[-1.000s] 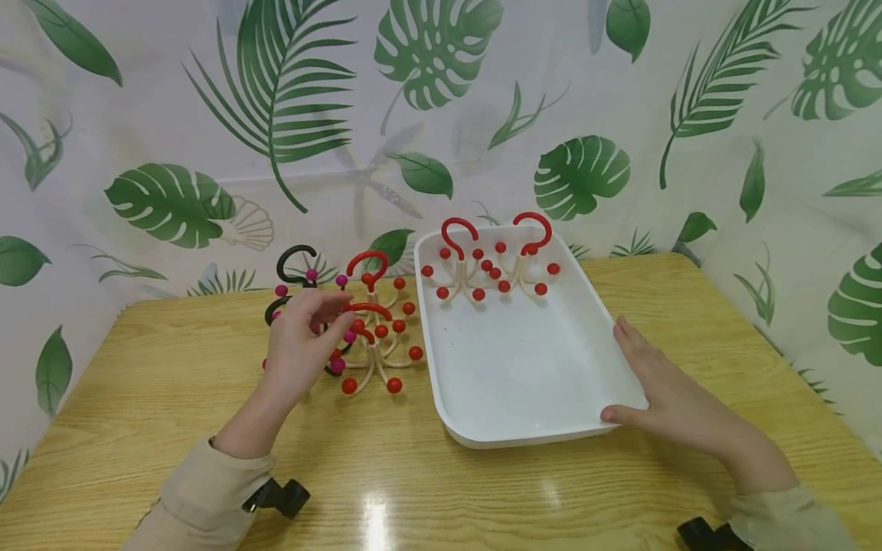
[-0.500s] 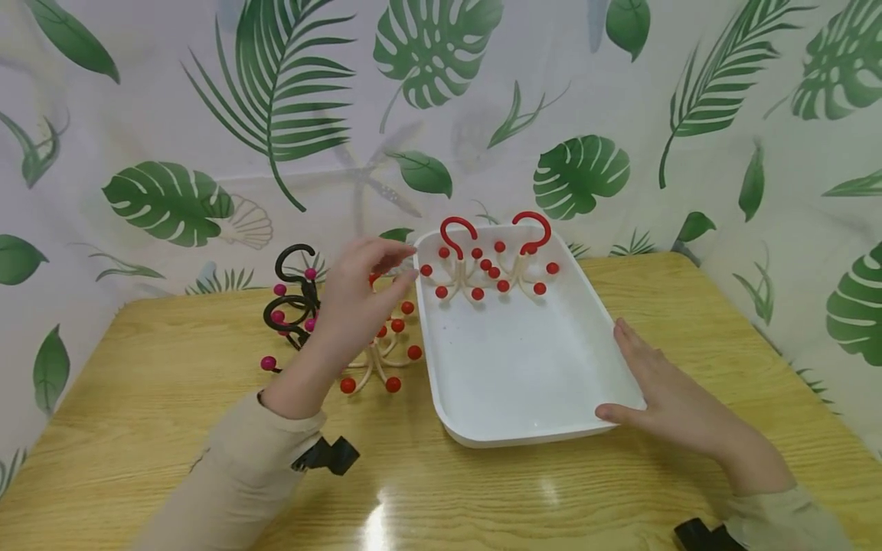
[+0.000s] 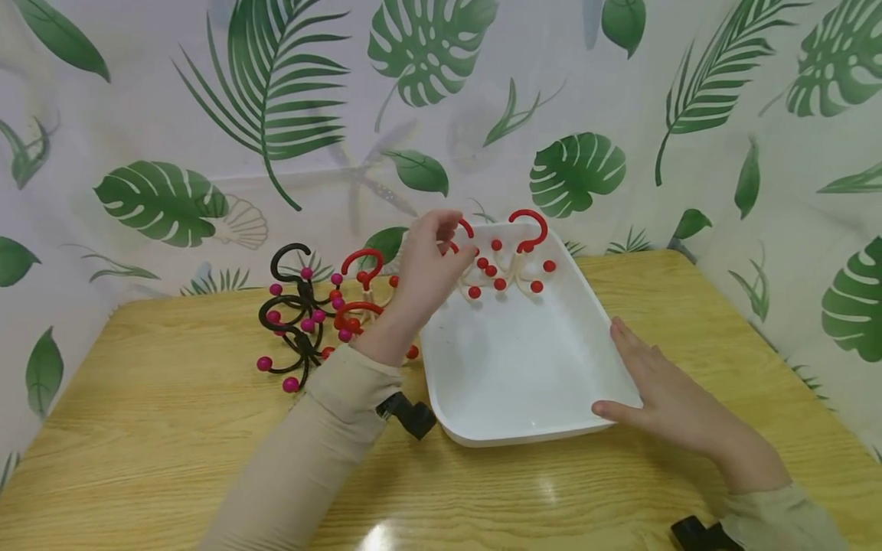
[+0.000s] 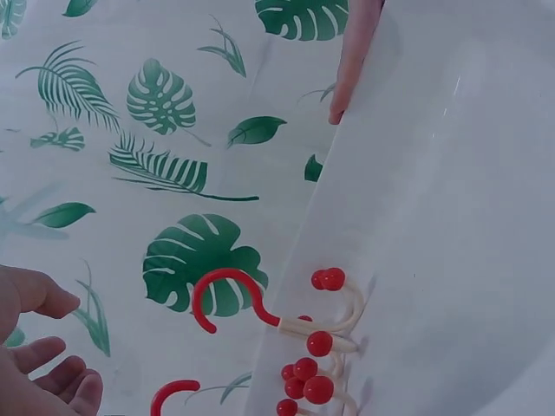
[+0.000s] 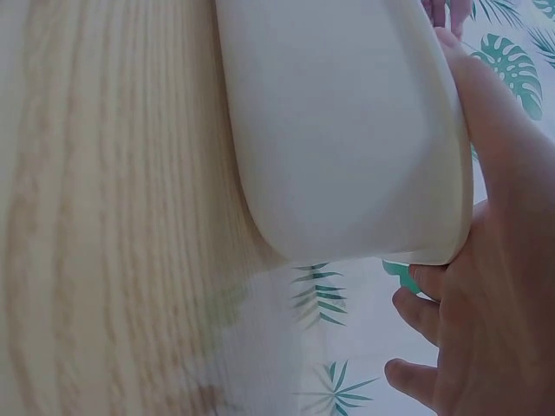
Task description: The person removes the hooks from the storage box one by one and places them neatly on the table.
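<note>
Two octopus-style hanging hooks with red tops, cream arms and red ball tips sit at the far end of the white tray (image 3: 503, 360). My left hand (image 3: 426, 268) is over the tray's far left side, partly covering the left hook (image 3: 466, 228). In the left wrist view, that hand (image 4: 43, 368) has its fingers apart and nothing between them. The right tray hook (image 3: 529, 246) stands upright in the head view. My right hand (image 3: 671, 402) rests on the tray's near right corner, thumb over the rim and fingers along the right side.
Left of the tray on the wooden table (image 3: 172, 428) stand black hooks (image 3: 303, 346) with magenta balls. Red-topped hooks (image 3: 363, 252) stand between them and the tray, partly hidden by my left forearm. A leaf-patterned cloth (image 3: 482, 99) hangs behind.
My left hand has moved right and away, from the red hooks on the table to the left hook in the tray. The right hand and tray have hardly moved.
</note>
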Motion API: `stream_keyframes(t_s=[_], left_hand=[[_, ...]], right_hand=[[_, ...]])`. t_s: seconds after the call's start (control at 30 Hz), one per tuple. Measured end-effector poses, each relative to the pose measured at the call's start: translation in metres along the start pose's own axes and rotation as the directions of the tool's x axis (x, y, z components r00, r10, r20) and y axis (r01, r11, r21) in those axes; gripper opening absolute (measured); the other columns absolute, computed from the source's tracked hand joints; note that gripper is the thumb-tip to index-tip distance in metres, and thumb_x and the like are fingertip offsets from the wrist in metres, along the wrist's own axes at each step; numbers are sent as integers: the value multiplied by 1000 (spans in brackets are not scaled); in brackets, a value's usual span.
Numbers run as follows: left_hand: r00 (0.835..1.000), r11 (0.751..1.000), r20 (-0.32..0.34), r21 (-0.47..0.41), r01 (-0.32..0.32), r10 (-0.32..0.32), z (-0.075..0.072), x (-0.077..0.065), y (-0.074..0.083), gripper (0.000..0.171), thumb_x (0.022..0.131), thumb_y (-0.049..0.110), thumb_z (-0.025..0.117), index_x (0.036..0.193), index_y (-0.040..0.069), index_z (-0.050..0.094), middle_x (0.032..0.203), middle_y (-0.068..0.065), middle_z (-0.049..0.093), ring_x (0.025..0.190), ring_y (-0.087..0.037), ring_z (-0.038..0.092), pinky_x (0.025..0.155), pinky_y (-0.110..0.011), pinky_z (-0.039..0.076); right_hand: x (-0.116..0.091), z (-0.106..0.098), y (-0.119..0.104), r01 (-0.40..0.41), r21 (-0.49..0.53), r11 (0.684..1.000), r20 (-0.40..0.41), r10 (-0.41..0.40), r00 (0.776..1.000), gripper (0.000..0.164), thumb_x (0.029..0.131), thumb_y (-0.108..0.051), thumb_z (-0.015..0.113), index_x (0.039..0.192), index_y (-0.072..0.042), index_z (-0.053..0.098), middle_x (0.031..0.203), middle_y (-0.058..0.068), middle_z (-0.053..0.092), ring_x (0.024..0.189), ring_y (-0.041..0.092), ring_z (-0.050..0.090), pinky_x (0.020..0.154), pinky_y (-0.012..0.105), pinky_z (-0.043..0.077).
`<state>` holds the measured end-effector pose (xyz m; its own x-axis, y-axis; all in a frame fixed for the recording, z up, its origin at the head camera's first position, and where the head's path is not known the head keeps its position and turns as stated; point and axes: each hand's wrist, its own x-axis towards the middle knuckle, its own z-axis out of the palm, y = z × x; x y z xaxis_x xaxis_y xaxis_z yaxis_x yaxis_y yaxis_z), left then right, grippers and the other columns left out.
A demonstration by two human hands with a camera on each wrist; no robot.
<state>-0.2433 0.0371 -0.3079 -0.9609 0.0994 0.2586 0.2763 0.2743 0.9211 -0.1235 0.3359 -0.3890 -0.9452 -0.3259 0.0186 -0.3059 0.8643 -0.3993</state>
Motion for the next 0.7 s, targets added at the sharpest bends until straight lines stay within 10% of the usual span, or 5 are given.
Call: stream_keyframes(t_s=[0.4,0.7], left_hand=[[990,979,-33,145,141,-138,22,29,-20,70,85,16,72,143,16,34,143,-4,33,128,-20,35,96,-34,47],[967,966,-11,-42,253,-254,24,43,-45,74,87,9,69,148,14,27,147,-6,32,132,-24,34,100,-38,43]], right_hand=[[1,-1,0,-6,19,1000,12,5,1000,104,87,-50,64,152,-10,-7,159,11,-3,142,40,10,114,52,7],[1,-2,-2,-12,32,999,24,11,1000,104,87,-49,65,152,-10,-8,159,9,-4,142,39,9,113,54,7]])
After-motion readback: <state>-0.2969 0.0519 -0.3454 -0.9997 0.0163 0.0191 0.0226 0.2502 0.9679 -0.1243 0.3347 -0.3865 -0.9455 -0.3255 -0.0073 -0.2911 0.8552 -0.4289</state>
